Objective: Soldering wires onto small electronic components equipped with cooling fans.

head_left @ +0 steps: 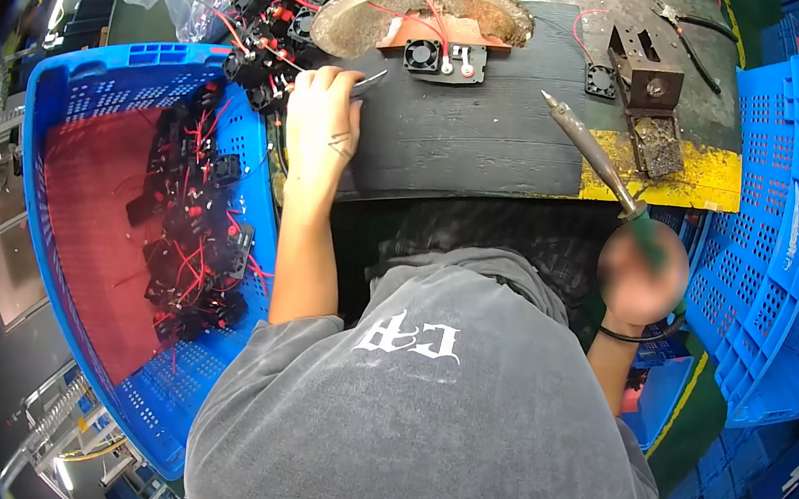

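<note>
The left hand [320, 123] pinches tweezers [369, 82] at the black mat's [475, 138] left edge, beside a pile of small wired fans [266, 40]; the right hand [640, 276] grips a soldering iron [589, 153], tip raised over the mat. Soldering seems paused between pieces; picking the next fan needs a precise pinch. Blue crates [784, 240] crowd both sides.

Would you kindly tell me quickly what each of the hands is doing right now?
Left hand: closed on metal tweezers, beside the pile of small black fans.
Right hand: closed on the soldering iron, tip raised over the black mat.
</note>
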A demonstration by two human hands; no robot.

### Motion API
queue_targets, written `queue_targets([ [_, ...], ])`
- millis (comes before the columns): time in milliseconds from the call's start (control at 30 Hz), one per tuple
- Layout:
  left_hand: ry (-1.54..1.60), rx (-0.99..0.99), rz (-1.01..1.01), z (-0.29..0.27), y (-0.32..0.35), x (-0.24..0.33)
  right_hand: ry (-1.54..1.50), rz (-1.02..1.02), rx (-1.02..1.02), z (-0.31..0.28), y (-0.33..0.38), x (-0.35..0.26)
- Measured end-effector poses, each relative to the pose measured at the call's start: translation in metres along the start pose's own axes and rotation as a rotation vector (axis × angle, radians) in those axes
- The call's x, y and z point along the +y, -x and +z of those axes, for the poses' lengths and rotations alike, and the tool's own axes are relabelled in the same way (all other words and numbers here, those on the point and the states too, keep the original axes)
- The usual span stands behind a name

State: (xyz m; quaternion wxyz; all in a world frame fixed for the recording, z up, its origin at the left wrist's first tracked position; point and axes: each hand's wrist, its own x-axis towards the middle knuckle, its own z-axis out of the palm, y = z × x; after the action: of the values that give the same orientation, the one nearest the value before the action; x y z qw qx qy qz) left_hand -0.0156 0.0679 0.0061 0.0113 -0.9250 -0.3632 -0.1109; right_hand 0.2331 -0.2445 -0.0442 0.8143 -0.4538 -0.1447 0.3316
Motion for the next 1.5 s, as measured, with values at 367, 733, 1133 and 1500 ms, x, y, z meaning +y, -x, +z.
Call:
queue_targets([
  [367,0.102,0.160,0.164,0.006,0.009,-0.040,0.121,-0.172,0.000,0.019,0.030,-0.021],
  [733,0.328,0.266,0.287,-0.046,0.028,-0.002,-0.373,-0.075,0.059,0.032,0.032,-0.003],
  [1133,0.460,0.115,0.350,-0.022,0.013,-0.009,-0.370,-0.046,0.327,0.052,0.050,0.014],
  [1500,0.718,-0.190,0.314,-0.007,0.025,-0.023,-0.345,-0.103,0.382,0.081,0.036,0.014],
])
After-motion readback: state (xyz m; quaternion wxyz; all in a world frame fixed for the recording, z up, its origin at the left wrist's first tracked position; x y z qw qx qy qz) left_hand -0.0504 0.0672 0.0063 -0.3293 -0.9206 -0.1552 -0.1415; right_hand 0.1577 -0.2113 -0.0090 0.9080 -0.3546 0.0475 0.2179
